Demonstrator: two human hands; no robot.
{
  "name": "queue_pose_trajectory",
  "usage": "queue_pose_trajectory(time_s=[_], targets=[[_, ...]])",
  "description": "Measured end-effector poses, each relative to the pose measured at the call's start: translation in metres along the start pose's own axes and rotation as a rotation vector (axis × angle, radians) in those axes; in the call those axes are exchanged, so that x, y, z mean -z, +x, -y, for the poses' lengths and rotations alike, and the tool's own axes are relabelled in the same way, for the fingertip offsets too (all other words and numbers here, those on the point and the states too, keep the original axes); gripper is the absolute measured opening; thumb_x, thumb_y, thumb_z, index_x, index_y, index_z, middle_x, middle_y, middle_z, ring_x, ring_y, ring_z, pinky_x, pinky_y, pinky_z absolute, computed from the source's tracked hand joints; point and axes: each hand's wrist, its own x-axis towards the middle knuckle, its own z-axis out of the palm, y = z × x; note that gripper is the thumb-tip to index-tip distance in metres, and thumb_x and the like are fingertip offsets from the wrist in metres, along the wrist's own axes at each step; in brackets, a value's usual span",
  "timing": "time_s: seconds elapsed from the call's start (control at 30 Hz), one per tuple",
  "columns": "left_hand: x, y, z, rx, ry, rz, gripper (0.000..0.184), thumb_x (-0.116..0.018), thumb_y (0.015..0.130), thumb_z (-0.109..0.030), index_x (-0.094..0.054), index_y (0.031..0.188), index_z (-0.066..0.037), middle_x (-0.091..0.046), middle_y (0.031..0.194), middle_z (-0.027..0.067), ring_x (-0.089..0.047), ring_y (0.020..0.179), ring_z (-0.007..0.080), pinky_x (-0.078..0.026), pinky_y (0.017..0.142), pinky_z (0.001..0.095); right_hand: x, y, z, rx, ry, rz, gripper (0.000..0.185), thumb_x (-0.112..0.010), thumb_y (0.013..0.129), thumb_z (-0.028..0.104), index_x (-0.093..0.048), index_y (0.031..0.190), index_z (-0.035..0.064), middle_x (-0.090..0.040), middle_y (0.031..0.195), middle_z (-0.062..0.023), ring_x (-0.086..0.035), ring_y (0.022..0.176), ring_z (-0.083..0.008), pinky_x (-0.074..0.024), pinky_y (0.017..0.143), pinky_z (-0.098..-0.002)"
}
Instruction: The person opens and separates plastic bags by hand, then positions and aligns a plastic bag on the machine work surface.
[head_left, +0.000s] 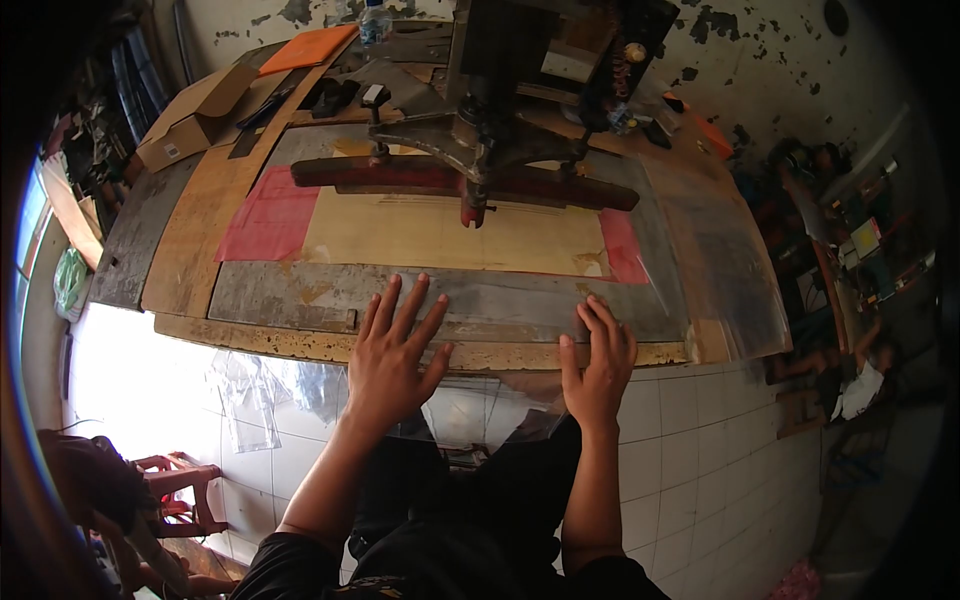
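A: What fills most of the view?
B: The table (185, 240), its worn front edge running just before the person. Over its middle stands the press (480, 130), dark metal, with arms reaching out to both sides

A: And below the press?
B: A grey board (270, 290) lies on the table. Across it lies a yellow sheet (450, 230), with a wide red strip (268, 215) at the left end and a narrower red one at the right. The press's long bar (400, 174) crosses over the back part of the sheet; whether they touch, I cannot tell

A: Where is the film?
B: The clear film (505, 310) is on the front of the board, between the hands, near the sheet's front edge. Clear plastic also shows below the table's edge, before the person's lap; I cannot tell if it is the same piece

A: What else is around?
B: A red stool (205, 500) on the floor at lower left, an open box (195, 115) on the table's left side, and an orange folder (308, 48) farther back

A: And the hands?
B: The left hand (396, 345) is open, fingers spread over the board's front. The right hand (600, 360) is loose too, fingers slightly bent at the film's right side. Neither shows a grasp

A: Anything smaller?
B: A bottle (374, 25), upright at the table's back
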Motion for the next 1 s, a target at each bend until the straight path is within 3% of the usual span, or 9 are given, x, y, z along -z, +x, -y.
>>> queue_pose_trajectory(time_s=[0.43,0.53,0.63,0.77,0.87,0.97,1.0], targets=[[-0.001,-0.001,0.001,0.005,-0.001,0.010,0.055,-0.069,0.099,-0.031,-0.062,0.151,-0.015,-0.043,0.170,0.0116,-0.033,0.160,0.0421,-0.029,0.128,0.0583,0.000,-0.003,-0.003,0.011,0.009,0.001,0.045,-0.065,0.106,0.030,-0.062,0.145,0.0100,-0.056,0.155,-0.0060,-0.050,0.148,-0.0281,-0.0339,0.122,-0.0547],[0.000,-0.001,0.002,0.002,-0.005,0.010,0.055,-0.069,0.099,-0.032,-0.062,0.152,-0.016,-0.043,0.170,0.0119,-0.032,0.160,0.0421,-0.030,0.128,0.0582,0.003,0.000,-0.001,-0.016,-0.012,0.021,0.045,-0.062,0.108,0.030,-0.060,0.147,0.0082,-0.051,0.159,-0.0103,-0.046,0.150,-0.0348,-0.0388,0.121,-0.0532],[-0.001,-0.001,0.002,-0.004,-0.005,0.005,0.055,-0.069,0.099,-0.032,-0.062,0.152,-0.016,-0.042,0.170,0.0120,-0.032,0.160,0.0421,-0.030,0.128,0.0584,0.009,0.005,0.009,-0.316,0.105,-0.053,0.052,-0.061,0.109,0.033,-0.053,0.152,0.0043,-0.043,0.162,-0.0199,-0.042,0.151,-0.0417,-0.0452,0.119,-0.0524],[-0.003,-0.003,0.004,-0.004,0.008,-0.011,0.056,-0.069,0.099,-0.033,-0.061,0.152,-0.016,-0.042,0.171,0.0120,-0.031,0.160,0.0422,-0.030,0.128,0.0582,0.009,0.007,-0.001,-0.301,0.032,-0.010,0.052,-0.065,0.107,0.034,-0.054,0.148,0.0030,-0.046,0.160,-0.0200,-0.045,0.148,-0.0414,-0.0438,0.119,-0.0510],[-0.004,-0.004,0.004,-0.001,0.007,-0.019,0.057,-0.068,0.100,-0.035,-0.061,0.153,-0.017,-0.041,0.171,0.0123,-0.030,0.161,0.0425,-0.029,0.129,0.0580,0.009,0.012,-0.014,-0.225,0.013,-0.015,0.048,-0.073,0.102,0.031,-0.058,0.138,0.0031,-0.053,0.151,-0.0189,-0.050,0.141,-0.0394,-0.0433,0.116,-0.0494],[-0.005,-0.006,0.006,-0.015,-0.006,-0.021,0.057,-0.068,0.100,-0.037,-0.060,0.153,-0.017,-0.041,0.171,0.0131,-0.030,0.160,0.0425,-0.029,0.129,0.0577,0.011,0.020,-0.025,-0.297,0.291,-0.033,0.044,-0.084,0.093,0.024,-0.062,0.125,0.0043,-0.065,0.127,-0.0154,-0.059,0.124,-0.0369,-0.0450,0.108,-0.0498],[-0.006,-0.006,0.007,-0.009,-0.001,-0.030,0.057,-0.068,0.100,-0.037,-0.060,0.153,-0.017,-0.041,0.171,0.0131,-0.030,0.160,0.0425,-0.029,0.129,0.0577,0.012,0.021,-0.025,-0.285,0.297,-0.032,0.044,-0.084,0.093,0.024,-0.062,0.125,0.0043,-0.065,0.127,-0.0154,-0.059,0.124,-0.0369,-0.0450,0.108,-0.0498]])
